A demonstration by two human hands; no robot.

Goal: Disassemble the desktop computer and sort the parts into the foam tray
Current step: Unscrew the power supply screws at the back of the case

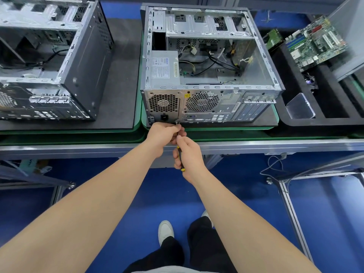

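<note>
An open grey desktop case lies on its side on a dark mat, rear panel toward me. A silver power supply sits in its near left corner, with loose cables beside it. My right hand grips the black and yellow handle of a screwdriver, whose tip meets a screw at the bottom edge of the rear panel below the power socket. My left hand curls round the screwdriver shaft near the tip. A black foam tray at the right holds a green motherboard.
A second opened case lies at the left on its own mat. A small clear plastic box stands in the foam tray's near compartment, and a smaller green card in a far one. The metal table edge runs under my hands.
</note>
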